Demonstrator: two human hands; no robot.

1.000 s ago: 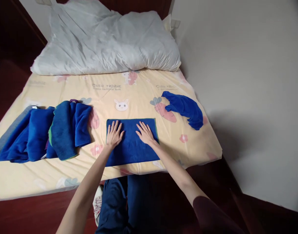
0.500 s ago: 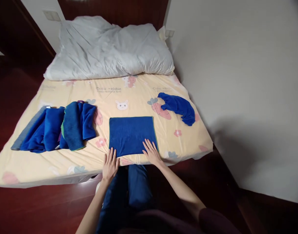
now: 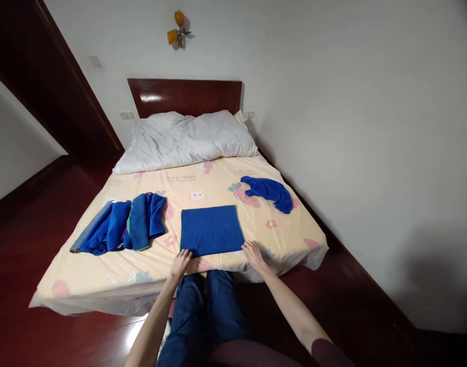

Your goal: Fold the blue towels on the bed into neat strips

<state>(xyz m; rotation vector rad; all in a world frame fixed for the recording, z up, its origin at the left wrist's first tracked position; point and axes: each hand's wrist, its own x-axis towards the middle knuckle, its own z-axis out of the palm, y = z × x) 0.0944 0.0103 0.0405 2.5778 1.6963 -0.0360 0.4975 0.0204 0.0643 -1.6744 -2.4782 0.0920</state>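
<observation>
Resting at the near edge of the bed, your left hand and right hand meet the near corners of the flat blue cloth, fingers slightly curled; whether they pinch it, you cannot tell from this view. That cloth lies smooth and four-cornered, with thin green edging on its right side. Toward the bed's left edge you have overlapping blue cloths; toward its right edge, a crumpled blue cloth. White bedding lies along the far edge, before the dark headboard.

Blue cloth — flat, rectangular, green-edged — on the bed
</observation>
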